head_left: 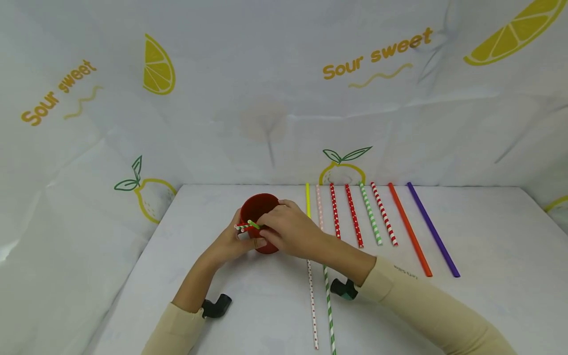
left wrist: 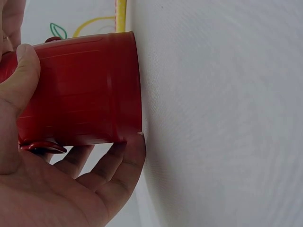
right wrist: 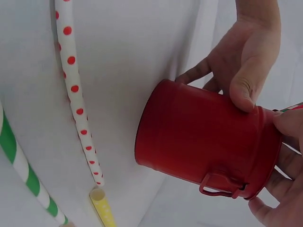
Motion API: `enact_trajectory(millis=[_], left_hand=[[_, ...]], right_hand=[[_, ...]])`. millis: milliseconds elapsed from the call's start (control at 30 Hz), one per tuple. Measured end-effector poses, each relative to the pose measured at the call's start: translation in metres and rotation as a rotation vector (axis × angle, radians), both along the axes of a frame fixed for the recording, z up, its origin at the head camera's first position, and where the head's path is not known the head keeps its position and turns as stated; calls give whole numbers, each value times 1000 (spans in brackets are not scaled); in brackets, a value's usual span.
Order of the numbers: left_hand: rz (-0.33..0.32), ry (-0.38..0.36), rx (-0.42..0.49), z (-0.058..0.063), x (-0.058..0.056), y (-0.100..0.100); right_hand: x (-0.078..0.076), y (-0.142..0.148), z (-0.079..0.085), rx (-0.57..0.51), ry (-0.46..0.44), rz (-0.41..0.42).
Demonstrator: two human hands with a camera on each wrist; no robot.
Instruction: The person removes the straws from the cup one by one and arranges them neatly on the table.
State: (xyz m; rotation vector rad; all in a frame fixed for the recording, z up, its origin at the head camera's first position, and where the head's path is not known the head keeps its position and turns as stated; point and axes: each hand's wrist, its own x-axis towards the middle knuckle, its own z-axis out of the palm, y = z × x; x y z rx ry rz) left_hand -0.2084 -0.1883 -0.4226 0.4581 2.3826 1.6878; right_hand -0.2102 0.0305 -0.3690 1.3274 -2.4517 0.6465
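My left hand [head_left: 228, 244] grips a small red metal bucket [left wrist: 80, 90] with wire-like side handles, thumb on its near wall and fingers round the far side. In the head view the bucket stands on the table with its dark opening up. Short ends of several straws [head_left: 243, 227], red-and-white, green-striped and light green, stick out at its front rim. My right hand [head_left: 293, 229] reaches over the rim, its curled fingers and thumb at these straws. Their lower lengths are hidden by the hand and bucket.
Right of the bucket lies a row of straws: yellow [head_left: 308, 199], pink, red dotted [head_left: 353, 214], striped, orange [head_left: 410, 229] and purple [head_left: 433, 229]. Nearer me lie a white straw with red dots [head_left: 312, 305] and a green-striped straw [head_left: 330, 310]. A lemon-printed white cloth [head_left: 275, 98] hangs behind.
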Motion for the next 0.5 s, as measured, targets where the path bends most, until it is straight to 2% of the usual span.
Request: enact_trajectory(millis=[233, 500], left_hand=[[0, 6, -7, -1, 0, 0], [-3, 25, -23, 1, 1, 1]], right_hand=[[-1, 1, -4, -124, -70, 25], [-2, 3, -4, -177, -91, 74]])
